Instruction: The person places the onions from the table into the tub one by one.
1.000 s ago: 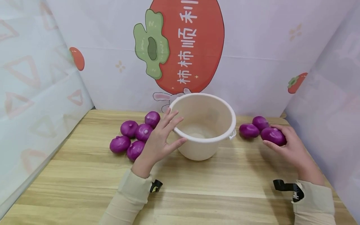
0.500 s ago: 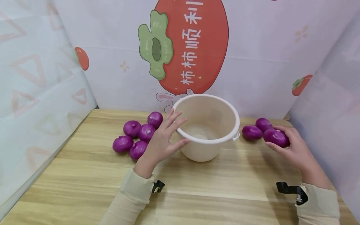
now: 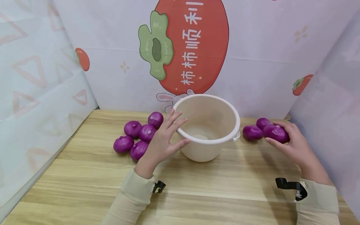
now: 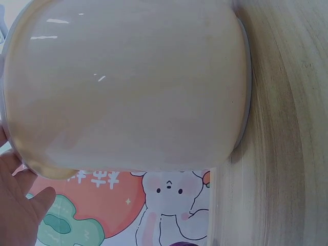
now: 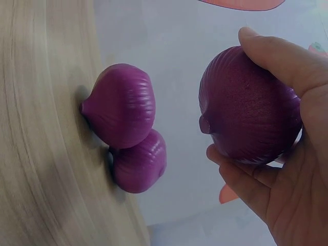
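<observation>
A white bucket (image 3: 199, 151) stands upright near the back of the table. My left hand (image 3: 161, 145) is at its left rim, fingers spread and nearly straight; the left wrist view shows this hand (image 4: 20, 205) beside the bucket's rim (image 4: 5, 102). At the right, my right hand (image 3: 295, 147) grips a purple onion (image 3: 275, 133) between thumb and fingers. Seen from the right wrist, the held onion (image 5: 246, 110) is clear of the tabletop, its stubby tip facing the table. Two more purple onions, one nearer (image 3: 252, 132) and one behind (image 3: 263, 123), rest beside it.
Left of the bucket lies a cluster of several purple onions (image 3: 146, 132), partly covered by the left hand. A white handle joint (image 3: 237, 135) sticks out at the bucket's right. Printed cloth walls (image 3: 258, 78) enclose the wooden table (image 3: 84, 187) at the back and sides.
The head view has shifted slightly, so everything sits a little further right. The right hand keeps its hold on the onion, which has tilted a little. The left hand stays at the bucket rim.
</observation>
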Motion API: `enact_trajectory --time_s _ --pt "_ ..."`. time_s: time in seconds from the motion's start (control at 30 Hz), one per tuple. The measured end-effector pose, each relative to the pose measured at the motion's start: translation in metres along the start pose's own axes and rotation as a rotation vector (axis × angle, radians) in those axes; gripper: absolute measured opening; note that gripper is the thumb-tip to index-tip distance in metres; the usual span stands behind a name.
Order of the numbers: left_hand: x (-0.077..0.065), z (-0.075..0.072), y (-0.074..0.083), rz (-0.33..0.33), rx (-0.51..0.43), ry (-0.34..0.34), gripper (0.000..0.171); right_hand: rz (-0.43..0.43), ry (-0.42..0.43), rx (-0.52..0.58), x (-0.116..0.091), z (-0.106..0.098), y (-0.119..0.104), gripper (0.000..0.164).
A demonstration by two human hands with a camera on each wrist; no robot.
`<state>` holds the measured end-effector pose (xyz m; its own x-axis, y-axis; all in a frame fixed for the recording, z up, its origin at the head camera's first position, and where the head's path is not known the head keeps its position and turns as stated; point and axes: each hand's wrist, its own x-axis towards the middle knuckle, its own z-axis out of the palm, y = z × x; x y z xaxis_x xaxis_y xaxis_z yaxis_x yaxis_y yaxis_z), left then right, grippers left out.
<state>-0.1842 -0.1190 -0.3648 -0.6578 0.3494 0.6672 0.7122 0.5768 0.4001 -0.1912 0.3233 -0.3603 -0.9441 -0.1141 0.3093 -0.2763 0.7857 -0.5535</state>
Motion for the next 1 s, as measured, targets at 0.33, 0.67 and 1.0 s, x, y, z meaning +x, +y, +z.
enact_trajectory --time_s 0.33,0.67,1.0 --pt "-0.001 0.003 -0.002 -0.005 -0.002 -0.003 0.077 -0.013 -0.002 -0.017 0.008 0.003 -0.009 0.068" --pt "0.001 0.003 -0.003 -0.010 -0.017 0.000 0.077 0.028 -0.043 -0.025 0.019 0.004 -0.021 0.072" --pt "0.000 0.004 -0.002 0.002 -0.009 0.010 0.076 0.001 -0.019 0.028 0.030 0.008 -0.033 0.072"
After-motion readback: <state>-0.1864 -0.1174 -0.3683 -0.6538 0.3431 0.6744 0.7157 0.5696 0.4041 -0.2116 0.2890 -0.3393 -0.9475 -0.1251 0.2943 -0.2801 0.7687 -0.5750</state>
